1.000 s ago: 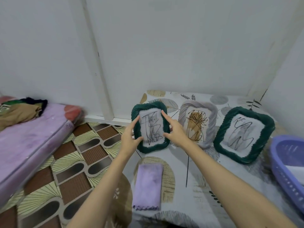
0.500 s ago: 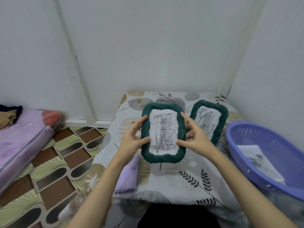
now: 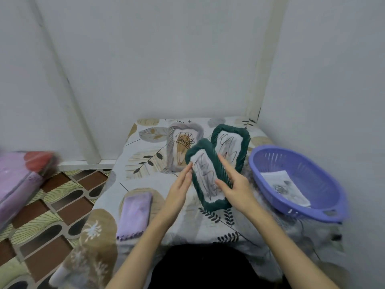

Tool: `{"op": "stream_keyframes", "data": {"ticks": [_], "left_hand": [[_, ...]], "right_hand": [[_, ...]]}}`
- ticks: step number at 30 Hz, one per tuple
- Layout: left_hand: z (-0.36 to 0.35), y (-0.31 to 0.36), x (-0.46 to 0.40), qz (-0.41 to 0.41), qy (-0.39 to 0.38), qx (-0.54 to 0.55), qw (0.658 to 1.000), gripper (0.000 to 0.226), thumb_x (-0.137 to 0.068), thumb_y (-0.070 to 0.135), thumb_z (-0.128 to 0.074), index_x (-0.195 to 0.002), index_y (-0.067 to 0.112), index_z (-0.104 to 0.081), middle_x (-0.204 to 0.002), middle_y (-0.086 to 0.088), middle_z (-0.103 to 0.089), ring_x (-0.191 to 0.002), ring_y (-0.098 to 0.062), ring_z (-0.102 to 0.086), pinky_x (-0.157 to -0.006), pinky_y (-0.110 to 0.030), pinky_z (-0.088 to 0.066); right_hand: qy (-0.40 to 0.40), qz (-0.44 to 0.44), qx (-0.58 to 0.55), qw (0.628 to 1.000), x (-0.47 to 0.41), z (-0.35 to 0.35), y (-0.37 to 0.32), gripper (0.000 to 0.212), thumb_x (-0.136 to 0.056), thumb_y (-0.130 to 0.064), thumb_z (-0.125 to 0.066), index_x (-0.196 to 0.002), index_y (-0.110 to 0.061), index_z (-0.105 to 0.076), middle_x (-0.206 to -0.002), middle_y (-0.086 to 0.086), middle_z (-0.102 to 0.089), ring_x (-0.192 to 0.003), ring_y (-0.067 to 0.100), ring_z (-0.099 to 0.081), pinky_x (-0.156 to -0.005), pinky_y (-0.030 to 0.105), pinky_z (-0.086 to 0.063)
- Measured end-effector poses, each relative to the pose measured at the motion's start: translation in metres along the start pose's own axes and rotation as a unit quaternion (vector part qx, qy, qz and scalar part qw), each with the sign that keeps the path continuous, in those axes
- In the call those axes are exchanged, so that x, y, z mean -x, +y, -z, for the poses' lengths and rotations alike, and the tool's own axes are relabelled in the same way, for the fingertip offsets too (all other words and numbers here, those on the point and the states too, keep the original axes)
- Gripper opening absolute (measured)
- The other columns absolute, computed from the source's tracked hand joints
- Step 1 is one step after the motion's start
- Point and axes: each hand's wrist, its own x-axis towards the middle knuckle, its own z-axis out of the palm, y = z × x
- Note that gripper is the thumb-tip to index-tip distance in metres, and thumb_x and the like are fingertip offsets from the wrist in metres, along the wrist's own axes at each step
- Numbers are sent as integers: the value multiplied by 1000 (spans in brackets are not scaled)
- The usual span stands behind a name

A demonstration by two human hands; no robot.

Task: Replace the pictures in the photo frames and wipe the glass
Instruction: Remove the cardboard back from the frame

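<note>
I hold a dark green rope-edged photo frame (image 3: 208,176) with a scribbled picture above the table, turned partly edge-on. My left hand (image 3: 180,184) presses flat against its left edge, and my right hand (image 3: 231,182) grips its right edge. Behind it stand a grey frame (image 3: 181,147) with a brown drawing and a second green frame (image 3: 231,142), both propped up near the wall. A folded purple cloth (image 3: 135,213) lies on the table to the left of my arms.
A purple plastic basket (image 3: 295,182) holding a paper picture (image 3: 285,187) sits at the right, by the wall. The leaf-patterned tablecloth (image 3: 145,163) covers the table. A pink mattress (image 3: 18,180) lies on the patterned floor at the left.
I lifted the green frame from its place at the wall, brought it toward me and rotated it partly edge-on. My view swung right, so the basket now shows fully.
</note>
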Motion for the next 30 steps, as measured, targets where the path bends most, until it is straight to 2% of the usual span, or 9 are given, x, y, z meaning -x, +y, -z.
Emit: {"op": "stream_keyframes", "data": {"ticks": [3, 6, 9, 12, 15, 18, 23, 27, 30], "left_hand": [[-5, 6, -3, 65, -7, 157, 985, 44, -91, 56, -20, -133, 47, -33, -137, 6, -45, -127, -22, -44, -102, -53, -39], [0, 3, -1, 77, 24, 173, 982, 39, -90, 55, -31, -128, 46, -35, -128, 8, -51, -112, -22, -56, -84, -49, -51], [10, -7, -1, 46, 47, 63, 996, 76, -89, 16, -57, -144, 40, -9, -117, 5, -54, -92, -16, -62, -73, -40, -54], [20, -12, -2, 29, 76, 2, 997, 84, -83, -14, -45, -142, 40, -18, -125, -7, -52, -95, -25, -60, -77, -46, -52], [26, -12, -3, 40, 91, 80, 992, 80, -81, -19, -41, -138, 36, -32, -130, -10, -52, -103, -29, -59, -78, -47, -53], [29, -11, -6, 43, 75, 165, 982, 76, -82, -21, -41, -138, 31, -37, -130, -9, -53, -98, -27, -60, -63, -36, -56], [32, -14, -9, 72, 44, 234, 968, 72, -83, -18, -42, -137, 31, -39, -124, -10, -58, -94, -28, -61, -62, -35, -55], [38, -33, -10, 132, 12, 82, 988, 55, -89, 1, -52, -134, 30, -35, -108, -6, -60, -91, -25, -60, -73, -42, -53], [36, -59, -8, 119, -29, -218, 968, 54, -85, 20, -64, -133, 9, -41, -87, 0, -59, -78, -11, -57, -63, -12, -47]], "right_hand": [[-98, -30, -19, 995, -1, -6, -4, 67, -93, -8, -51, -144, -34, -18, -146, -11, -34, -134, 8, -36, -112, 29, -31], [-168, -111, -106, 974, -4, -9, -11, 61, -97, -10, -41, -147, -26, -9, -138, 4, -47, -117, 17, -55, -102, 31, -43], [-131, -128, -173, 968, -12, -10, -13, 51, -97, 0, -37, -145, -14, -23, -129, 16, -54, -92, 21, -66, -82, 28, -56], [-38, -97, -129, 986, -20, -11, -8, 43, -93, 3, -43, -134, -9, -43, -119, 15, -59, -82, 18, -64, -67, 22, -55], [-27, -75, 32, 996, -27, -15, 8, 43, -92, -15, -53, -133, -21, -45, -135, 6, -48, -114, 21, -51, -88, 27, -44], [-45, -92, 38, 994, -30, -21, 22, 56, -87, -32, -60, -138, -29, -37, -148, 6, -27, -137, 22, -26, -112, 43, -27], [-47, -151, -14, 987, -31, -24, 34, 81, -76, -48, -68, -143, -31, -26, -149, 5, -23, -136, 22, -29, -112, 45, -29], [-106, -198, 57, 973, -24, -23, 49, 91, -75, -45, -71, -146, -19, -21, -143, 7, -26, -131, 24, -33, -109, 39, -31], [-156, -218, 117, 956, -15, -29, 65, 90, -78, -46, -67, -147, -18, -17, -139, 10, -22, -132, 27, -32, -110, 38, -31]]}}
